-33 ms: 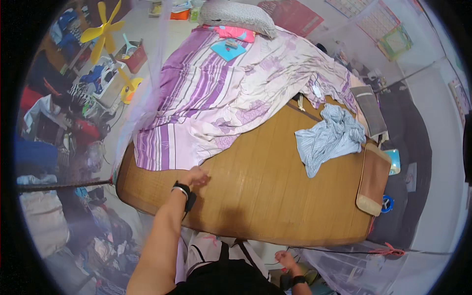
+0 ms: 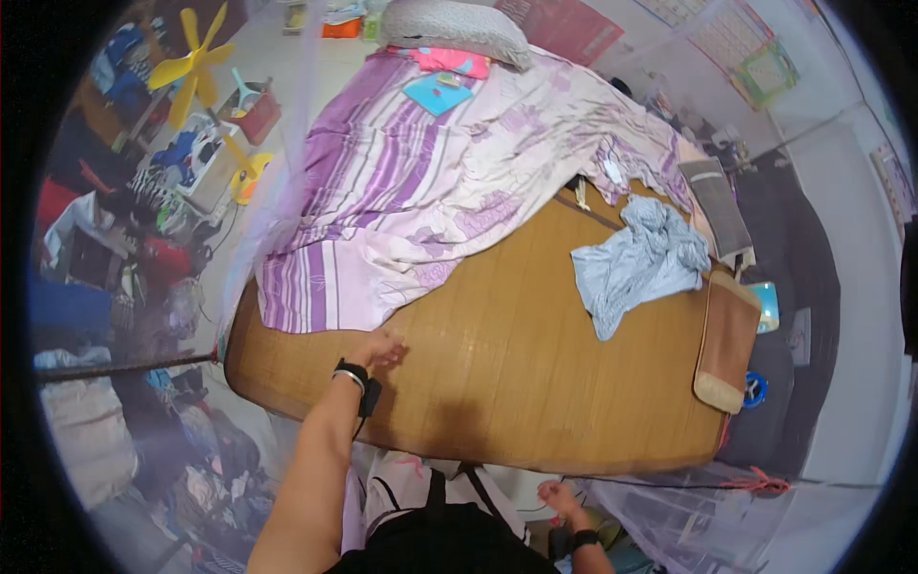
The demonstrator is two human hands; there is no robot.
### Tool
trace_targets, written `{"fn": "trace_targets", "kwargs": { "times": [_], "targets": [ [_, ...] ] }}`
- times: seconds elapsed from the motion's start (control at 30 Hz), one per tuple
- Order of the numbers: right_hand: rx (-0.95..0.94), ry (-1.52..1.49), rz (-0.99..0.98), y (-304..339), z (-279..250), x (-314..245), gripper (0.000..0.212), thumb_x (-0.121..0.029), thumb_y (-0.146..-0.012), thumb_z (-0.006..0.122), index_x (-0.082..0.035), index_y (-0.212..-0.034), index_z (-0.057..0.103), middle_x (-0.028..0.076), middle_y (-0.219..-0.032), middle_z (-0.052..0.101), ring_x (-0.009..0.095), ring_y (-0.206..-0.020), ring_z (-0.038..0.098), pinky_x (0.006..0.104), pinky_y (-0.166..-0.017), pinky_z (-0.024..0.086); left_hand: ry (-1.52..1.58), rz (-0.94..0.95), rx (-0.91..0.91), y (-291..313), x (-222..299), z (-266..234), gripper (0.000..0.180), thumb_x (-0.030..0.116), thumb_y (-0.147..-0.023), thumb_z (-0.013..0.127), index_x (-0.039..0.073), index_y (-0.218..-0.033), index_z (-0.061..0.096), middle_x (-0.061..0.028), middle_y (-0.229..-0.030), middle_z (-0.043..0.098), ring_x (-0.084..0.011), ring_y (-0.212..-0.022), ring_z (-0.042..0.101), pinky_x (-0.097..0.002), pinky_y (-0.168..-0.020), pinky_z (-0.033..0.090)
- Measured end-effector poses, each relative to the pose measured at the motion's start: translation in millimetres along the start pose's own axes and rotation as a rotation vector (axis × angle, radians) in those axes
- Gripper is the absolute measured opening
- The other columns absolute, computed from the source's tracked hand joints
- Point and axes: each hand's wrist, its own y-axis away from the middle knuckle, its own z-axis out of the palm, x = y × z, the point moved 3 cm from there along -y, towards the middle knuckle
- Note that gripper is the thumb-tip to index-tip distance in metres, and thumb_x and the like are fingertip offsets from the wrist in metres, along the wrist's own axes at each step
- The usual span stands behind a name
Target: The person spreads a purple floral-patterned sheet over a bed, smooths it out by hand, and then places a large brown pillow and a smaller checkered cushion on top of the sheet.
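My left hand (image 2: 384, 349) reaches over the near left of a bamboo-mat bed (image 2: 535, 354), just below the hem of a purple and white patterned sheet (image 2: 402, 191). Its fingers are loosely bent and apart, with nothing visible in them. A dark band and a pale bracelet circle that wrist. Low in the picture, beyond the bed's near edge, my right hand (image 2: 557, 497) hangs with fingers loosely apart, holding nothing that I can see. On the right of the mat lies a crumpled light-blue garment (image 2: 641, 263), apart from both hands.
A brown mat-like pillow (image 2: 729, 344) lies along the right edge, near a grey one (image 2: 715, 206). A grey patterned pillow (image 2: 454, 31) and a blue flat item (image 2: 438, 94) rest at the far end. Netting, a dark pole (image 2: 124, 366), a yellow fan (image 2: 194, 69) and piled clothes stand left.
The whole view has shifted very slightly. Both hands, the sheet and the garment keep their places on or beside the bed.
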Motion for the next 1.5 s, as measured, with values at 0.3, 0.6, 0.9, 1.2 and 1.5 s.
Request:
{"fn": "trace_targets", "kwargs": {
  "times": [0.3, 0.6, 0.9, 1.2, 1.5],
  "targets": [
    [-0.030, 0.253, -0.172, -117, -72, -9, 0.010, -0.008, -0.078, 0.052, -0.001, -0.073, 0.056, 0.007, -0.065, 0.053, 0.016, -0.063, 0.051, 0.0306, -0.060, 0.044, 0.044, 0.103, 0.116, 16, 33, 16, 0.025, 0.030, -0.084, 0.050, 0.008, -0.097, 0.050, -0.0060, -0.088, 0.060, -0.0157, -0.074, 0.059, -0.0294, -0.064, 0.046],
    [0.147, 0.492, -0.123, -259, -151, -37, 0.025, -0.019, -0.076, 0.054, -0.001, -0.092, 0.054, 0.023, -0.091, 0.054, 0.038, -0.086, 0.052, 0.0435, -0.073, 0.042, -0.579, 0.474, 0.395, -58, 128, 94, 0.042, 0.030, -0.075, 0.060, 0.000, -0.103, 0.051, -0.0179, -0.099, 0.056, -0.0301, -0.091, 0.055, -0.0356, -0.077, 0.044],
    [0.737, 0.538, -0.339, -377, -230, -40, 0.039, -0.019, -0.080, 0.052, 0.002, -0.112, 0.044, 0.024, -0.119, 0.042, 0.038, -0.107, 0.041, 0.0461, -0.089, 0.034, -1.248, 0.211, 0.353, -161, 195, 254, 0.108, 0.064, -0.066, 0.055, -0.003, -0.134, 0.006, -0.0307, -0.137, -0.002, -0.0447, -0.127, -0.001, -0.0597, -0.097, 0.013],
    [1.181, 0.736, 0.040, -473, -227, -49, 0.053, -0.035, -0.082, 0.050, -0.008, -0.125, 0.034, 0.019, -0.130, 0.031, 0.032, -0.123, 0.027, 0.0522, -0.096, 0.024, -1.275, 0.214, 0.425, -206, 175, 262, 0.128, 0.074, -0.054, 0.054, -0.007, -0.132, -0.008, -0.0353, -0.133, -0.015, -0.0498, -0.123, -0.013, -0.0637, -0.094, 0.003],
    [1.086, 0.597, 0.055, -480, -231, -46, 0.053, -0.032, -0.082, 0.049, -0.005, -0.125, 0.034, 0.018, -0.130, 0.029, 0.033, -0.122, 0.025, 0.0538, -0.094, 0.024, -1.198, 0.109, 0.370, -198, 207, 266, 0.107, 0.049, -0.058, 0.072, -0.012, -0.126, 0.016, -0.0386, -0.129, 0.006, -0.0492, -0.120, 0.012, -0.0579, -0.093, 0.020]
  ]
}}
